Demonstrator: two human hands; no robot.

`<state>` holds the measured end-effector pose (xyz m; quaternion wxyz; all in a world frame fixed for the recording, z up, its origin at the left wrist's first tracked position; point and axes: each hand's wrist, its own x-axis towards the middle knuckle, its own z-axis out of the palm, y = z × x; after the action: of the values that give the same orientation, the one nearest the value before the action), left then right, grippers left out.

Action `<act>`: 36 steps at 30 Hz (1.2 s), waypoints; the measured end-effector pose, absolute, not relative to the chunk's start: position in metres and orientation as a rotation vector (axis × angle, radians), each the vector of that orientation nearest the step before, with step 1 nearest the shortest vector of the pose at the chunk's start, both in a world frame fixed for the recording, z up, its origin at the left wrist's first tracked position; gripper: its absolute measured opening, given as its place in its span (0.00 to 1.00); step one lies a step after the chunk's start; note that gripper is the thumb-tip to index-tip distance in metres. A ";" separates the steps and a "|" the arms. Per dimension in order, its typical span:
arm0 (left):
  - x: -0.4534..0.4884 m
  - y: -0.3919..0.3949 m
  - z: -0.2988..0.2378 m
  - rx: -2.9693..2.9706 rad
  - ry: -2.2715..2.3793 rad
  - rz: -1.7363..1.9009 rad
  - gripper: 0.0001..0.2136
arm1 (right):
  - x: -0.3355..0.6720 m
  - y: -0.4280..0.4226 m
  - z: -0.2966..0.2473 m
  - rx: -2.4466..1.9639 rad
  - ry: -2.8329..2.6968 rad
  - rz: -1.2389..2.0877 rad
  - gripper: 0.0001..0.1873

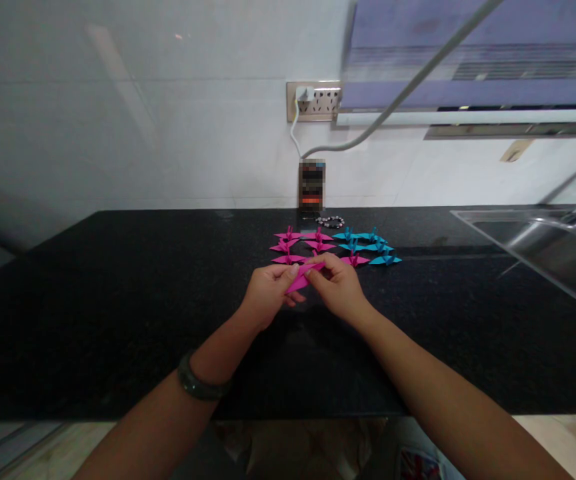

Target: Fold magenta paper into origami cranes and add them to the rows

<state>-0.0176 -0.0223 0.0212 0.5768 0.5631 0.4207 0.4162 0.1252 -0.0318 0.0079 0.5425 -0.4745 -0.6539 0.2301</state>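
Between my two hands is a folded piece of pink paper [298, 280], held above the dark countertop. My left hand [267, 293] pinches its left end between thumb and fingers, with the lower fingers curled beneath. On the other side, my right hand [341, 285] grips the upper right part with thumb and forefinger. Just beyond the hands stand several pink paper cranes [288, 247] in rows, and several blue paper cranes [379, 247] sit to their right. My right hand partly hides the nearest row.
A beaded bracelet [331, 221] lies behind the cranes, near a blurred dark box [312, 187] against the wall. A wall socket [313, 101] holds a plug with a white cable. At the right is a metal sink [543, 243]; the black countertop [93, 300] extends left.
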 end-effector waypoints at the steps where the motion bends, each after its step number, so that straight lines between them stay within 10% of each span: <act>1: -0.017 -0.022 0.021 1.327 0.995 0.980 0.15 | 0.125 -0.032 0.009 -1.129 -1.549 0.543 0.06; 36: -0.017 -0.022 0.025 1.380 1.119 1.040 0.11 | 0.124 -0.034 0.018 -1.053 -1.222 0.937 0.12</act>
<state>-0.0172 -0.0217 0.0248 0.5155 0.5743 0.4657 0.4330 0.1239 -0.0343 0.0181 0.5956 -0.4534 -0.5261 0.4036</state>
